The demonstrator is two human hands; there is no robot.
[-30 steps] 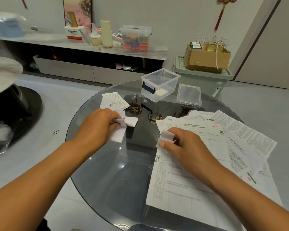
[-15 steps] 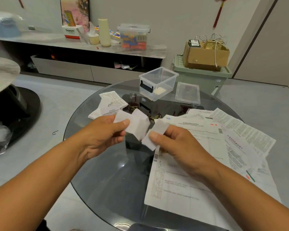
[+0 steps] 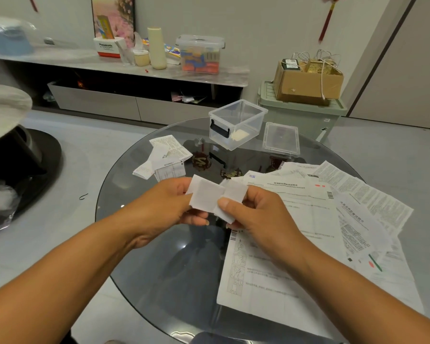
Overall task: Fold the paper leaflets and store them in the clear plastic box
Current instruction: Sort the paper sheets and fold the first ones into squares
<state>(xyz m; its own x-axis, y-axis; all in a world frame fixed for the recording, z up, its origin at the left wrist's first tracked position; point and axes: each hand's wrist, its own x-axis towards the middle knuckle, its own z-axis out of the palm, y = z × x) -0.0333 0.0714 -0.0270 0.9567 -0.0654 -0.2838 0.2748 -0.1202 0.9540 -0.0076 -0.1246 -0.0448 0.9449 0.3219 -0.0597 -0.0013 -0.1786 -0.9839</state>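
Both hands meet above the round glass worktop point(image 3: 144, 256), each holding a small piece of folded white paper. The left hand point(image 3: 159, 207) pinches a folded leaflet point(image 3: 205, 196) between thumb and curled fingers; its fingertips are mostly hidden behind the paper. The right hand point(image 3: 256, 214) grips a second folded piece point(image 3: 233, 194), thumb pressed on its front and fingers curled behind. The two pieces overlap where they meet, so whether they are separate leaflets or one sheet cannot be told.

The clear plastic box point(image 3: 237, 124) stands open at the far side of the worktop, with a black latch on its near end and something pale lying inside, too small to identify. Its lid point(image 3: 281, 140) lies flat just to the right. A small heap of folded leaflets point(image 3: 165, 157) sits to the left of the box. Unfolded printed leaflets point(image 3: 315, 219) spread across the right of the worktop, overlapping one another; the print is too fine to read, and the forearms cover part of the nearest sheet.
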